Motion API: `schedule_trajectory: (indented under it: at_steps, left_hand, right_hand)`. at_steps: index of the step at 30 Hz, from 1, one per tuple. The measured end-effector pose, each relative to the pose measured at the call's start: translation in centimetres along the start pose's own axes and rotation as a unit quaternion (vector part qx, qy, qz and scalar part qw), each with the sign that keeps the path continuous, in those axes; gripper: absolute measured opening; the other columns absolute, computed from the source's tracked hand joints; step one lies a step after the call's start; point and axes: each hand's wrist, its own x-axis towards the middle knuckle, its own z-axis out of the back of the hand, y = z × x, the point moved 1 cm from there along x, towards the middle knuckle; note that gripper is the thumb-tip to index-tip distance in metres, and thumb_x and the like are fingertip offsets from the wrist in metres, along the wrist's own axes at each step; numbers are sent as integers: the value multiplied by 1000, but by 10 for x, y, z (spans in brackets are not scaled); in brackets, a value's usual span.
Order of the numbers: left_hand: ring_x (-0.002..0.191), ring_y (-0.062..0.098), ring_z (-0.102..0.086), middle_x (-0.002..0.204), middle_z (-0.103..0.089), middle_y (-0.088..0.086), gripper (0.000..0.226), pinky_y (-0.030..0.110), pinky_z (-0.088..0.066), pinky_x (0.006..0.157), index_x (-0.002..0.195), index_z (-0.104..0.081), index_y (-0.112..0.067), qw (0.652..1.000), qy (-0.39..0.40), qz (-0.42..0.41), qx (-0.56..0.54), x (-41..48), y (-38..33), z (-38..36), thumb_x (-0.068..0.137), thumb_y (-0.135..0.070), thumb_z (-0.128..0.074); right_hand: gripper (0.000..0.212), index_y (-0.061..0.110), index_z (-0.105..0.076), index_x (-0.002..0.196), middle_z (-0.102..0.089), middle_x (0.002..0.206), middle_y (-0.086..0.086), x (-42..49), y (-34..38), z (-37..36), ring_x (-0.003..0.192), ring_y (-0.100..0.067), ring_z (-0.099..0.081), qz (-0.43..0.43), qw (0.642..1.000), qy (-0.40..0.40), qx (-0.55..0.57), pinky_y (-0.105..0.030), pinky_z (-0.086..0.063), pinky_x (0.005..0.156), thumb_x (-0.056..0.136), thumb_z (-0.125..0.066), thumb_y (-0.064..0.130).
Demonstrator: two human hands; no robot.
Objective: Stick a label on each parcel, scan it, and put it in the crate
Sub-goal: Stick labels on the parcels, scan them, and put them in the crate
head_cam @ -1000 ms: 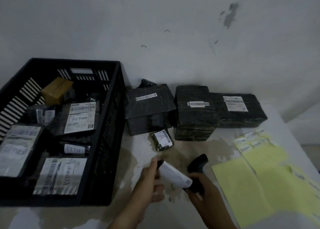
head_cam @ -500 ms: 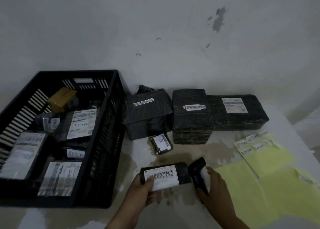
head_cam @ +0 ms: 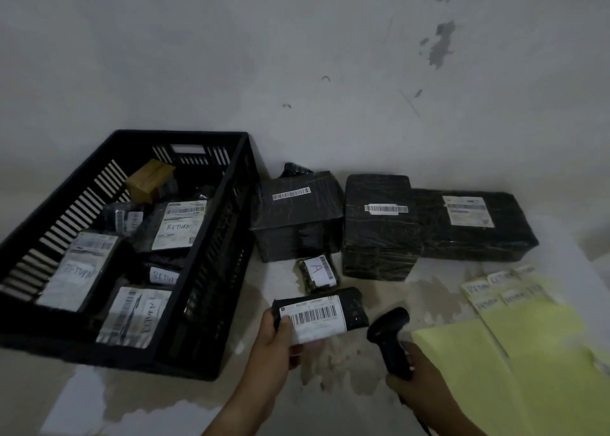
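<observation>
My left hand [head_cam: 275,346] grips a small black parcel [head_cam: 353,308] by its left end, its white barcode label facing up, held just above the table. My right hand [head_cam: 417,382] grips a black handheld scanner [head_cam: 389,335], whose head points left toward the parcel's label from a short distance. The black slatted crate [head_cam: 211,260] stands at the left and holds several parcels marked RETURN. A small parcel marked A [head_cam: 317,272] lies on the table just behind the held one.
Three large black-wrapped parcels [head_cam: 297,217] [head_cam: 379,227] [head_cam: 472,227] line the wall behind. Yellow sheets [head_cam: 515,353] with handwritten RETURN labels [head_cam: 495,290] cover the table's right side. The stained white table [head_cam: 330,386] runs to the wall at the back.
My left hand turned the parcel so the barcode label faces up and holds it level. My right hand drew the scanner back to the right, away from the parcel.
</observation>
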Motion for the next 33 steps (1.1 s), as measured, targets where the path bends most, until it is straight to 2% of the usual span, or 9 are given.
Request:
schedule_trajectory:
  at_steps: [3, 7, 10, 12, 14, 18, 23, 27, 33]
  left_hand:
    - [105, 15, -71, 121, -71, -7, 23, 23, -55, 72, 127, -52, -33, 1000, 9, -2, -12, 1, 4, -21, 110, -21, -42]
    - [110, 17, -69, 122, -71, -6, 25, 31, -58, 78, 127, -56, -32, 998, 19, 15, -59, -1, 13, -65, 109, -18, -46]
    - [108, 19, -71, 113, -77, -6, 25, 33, -59, 80, 122, -62, -29, 994, 20, 22, -104, -9, 17, -99, 108, -14, -47]
    - [108, 22, -71, 111, -78, -2, 24, 33, -59, 80, 122, -63, -25, 992, 15, 23, -124, -15, 18, -117, 108, -13, -47]
    - [108, 22, -72, 111, -78, 0, 24, 34, -60, 80, 122, -64, -22, 991, 5, 19, -135, -18, 19, -130, 107, -12, -48]
    - [109, 25, -71, 111, -78, 0, 25, 41, -58, 89, 121, -64, -26, 988, -21, 4, -153, -21, 25, -146, 107, -12, -49]
    - [108, 29, -70, 115, -74, 2, 26, 41, -56, 84, 120, -60, -34, 982, -46, 12, -180, -27, 27, -158, 110, -18, -41]
    - [109, 26, -70, 117, -73, 0, 27, 38, -56, 84, 116, -60, -39, 985, -47, 6, -164, -32, 24, -162, 110, -21, -40]
    - [113, 23, -69, 114, -76, -9, 29, 43, -55, 99, 118, -61, -44, 989, -34, -14, -142, -32, 21, -164, 110, -24, -41]
  right_hand:
    - [53, 26, -38, 137, -61, 109, -1, -38, -1, 23, 82, -28, -68, 8, 996, -2, 91, -24, -49, 61, 93, -63, 13]
    - [22, 18, -55, 118, -64, 70, -11, -92, -7, 52, 67, -27, -64, 35, 979, -5, 203, -34, -46, 67, 97, -57, 24]
    - [52, 6, -64, 101, -59, 66, -12, -120, -8, 66, 60, -26, -60, 71, 967, -37, 243, -32, -42, 65, 81, -55, 53]
    - [70, 9, -68, 92, -63, 69, -13, -134, -7, 74, 61, -29, -60, 99, 958, -71, 260, -30, -41, 63, 70, -57, 75]
    - [72, 18, -72, 83, -63, 68, -15, -141, -9, 80, 57, -30, -58, 117, 949, -82, 280, -29, -40, 60, 62, -60, 86]
    - [70, 29, -73, 88, -65, 66, -13, -148, -16, 91, 59, -28, -62, 172, 942, -95, 272, -28, -42, 62, 59, -55, 89]
    - [72, 29, -72, 91, -65, 68, -15, -162, -21, 99, 62, -27, -64, 207, 939, -87, 259, -36, -47, 67, 62, -52, 92]
    - [76, 30, -71, 94, -62, 63, -14, -167, -21, 109, 59, -27, -61, 216, 940, -82, 251, -28, -42, 63, 58, -51, 94]
    - [62, 28, -69, 93, -61, 61, -12, -167, -15, 119, 55, -22, -57, 222, 941, -60, 246, -26, -38, 60, 62, -55, 81]
